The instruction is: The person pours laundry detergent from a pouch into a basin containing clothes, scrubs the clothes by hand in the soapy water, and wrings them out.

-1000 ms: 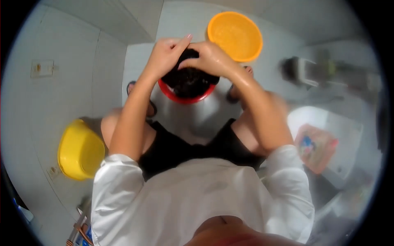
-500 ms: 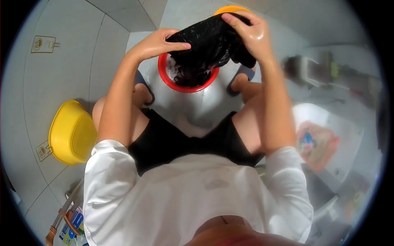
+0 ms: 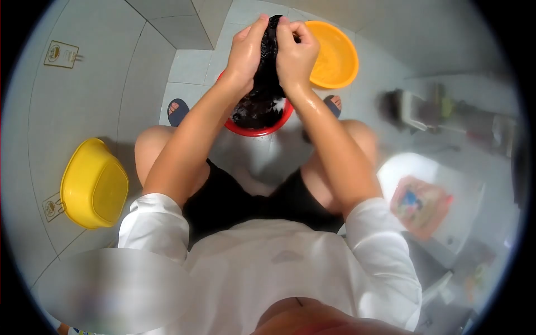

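Note:
A wet black cloth [image 3: 269,70], perhaps a garment, is bunched between my two hands above a red basin [image 3: 259,133]. My left hand [image 3: 245,54] is closed on its left side and my right hand [image 3: 297,54] grips its right side, with the two fists close together. The cloth hangs down into the basin, where more dark wet fabric [image 3: 254,114] lies with some whitish suds. The hands and forearms hide much of the basin's far rim.
An orange-yellow basin [image 3: 338,56] stands on the tiled floor beyond my right hand. A yellow basin [image 3: 106,190] hangs from a hook on the left wall. At right are a white stool-like surface with a pink bag [image 3: 421,206] and blurred items.
My hands have come together from wide apart, and the spread black cloth is now gathered into a narrow bunch. The orange-yellow basin shows more fully.

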Demonstrator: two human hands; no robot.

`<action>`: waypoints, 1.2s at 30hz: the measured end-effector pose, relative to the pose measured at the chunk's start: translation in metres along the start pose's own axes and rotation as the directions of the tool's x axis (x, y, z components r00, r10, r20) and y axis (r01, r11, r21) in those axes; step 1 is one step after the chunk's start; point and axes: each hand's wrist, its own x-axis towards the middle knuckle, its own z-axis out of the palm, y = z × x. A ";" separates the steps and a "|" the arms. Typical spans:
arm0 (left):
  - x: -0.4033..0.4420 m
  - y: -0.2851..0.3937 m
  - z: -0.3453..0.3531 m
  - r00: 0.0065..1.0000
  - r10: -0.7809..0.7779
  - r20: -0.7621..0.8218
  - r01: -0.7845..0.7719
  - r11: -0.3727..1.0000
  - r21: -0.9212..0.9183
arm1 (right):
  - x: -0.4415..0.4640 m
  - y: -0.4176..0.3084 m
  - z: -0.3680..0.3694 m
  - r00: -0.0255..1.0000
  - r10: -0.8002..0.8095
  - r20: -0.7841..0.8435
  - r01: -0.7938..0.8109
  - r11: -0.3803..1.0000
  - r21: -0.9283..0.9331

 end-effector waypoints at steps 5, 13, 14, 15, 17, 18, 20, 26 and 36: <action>0.028 -0.003 -0.028 1.000 0.005 0.018 -0.005 1.000 0.001 | -0.029 0.000 0.019 0.992 -0.061 0.106 0.075 0.989 -0.129; 0.030 -0.006 -0.013 0.994 0.067 -0.082 -0.055 0.989 0.139 | -0.008 0.015 0.018 0.991 -0.130 -0.001 0.126 0.962 -0.241; 0.032 0.002 -0.018 0.996 0.023 -0.087 -0.020 0.999 0.041 | -0.024 0.010 0.020 0.993 -0.103 0.054 0.115 0.945 -0.307; 0.032 0.005 -0.017 0.996 -0.012 -0.091 0.008 0.999 -0.038 | -0.025 0.003 0.021 0.993 -0.089 0.080 0.111 0.934 -0.339; 0.027 0.000 -0.016 0.995 0.009 -0.098 -0.015 0.998 -0.060 | -0.014 -0.002 0.021 0.993 -0.104 0.058 0.117 0.934 -0.339; 0.022 -0.010 -0.010 0.993 0.064 -0.098 -0.064 0.998 -0.001 | 0.001 0.004 0.016 0.991 -0.132 0.005 0.127 0.944 -0.306; 0.008 -0.016 0.000 0.999 0.036 -0.032 -0.033 0.996 0.085 | 0.021 0.026 0.001 0.995 -0.018 -0.099 -0.004 0.976 -0.220; 0.019 0.013 -0.006 0.998 -0.035 -0.048 0.033 0.999 -0.035 | -0.026 -0.018 0.014 0.993 -0.072 0.094 0.100 0.937 -0.334; 0.020 0.003 -0.019 0.999 0.001 0.036 -0.003 0.998 0.059 | -0.027 -0.013 0.012 0.989 -0.124 0.081 0.142 0.950 -0.279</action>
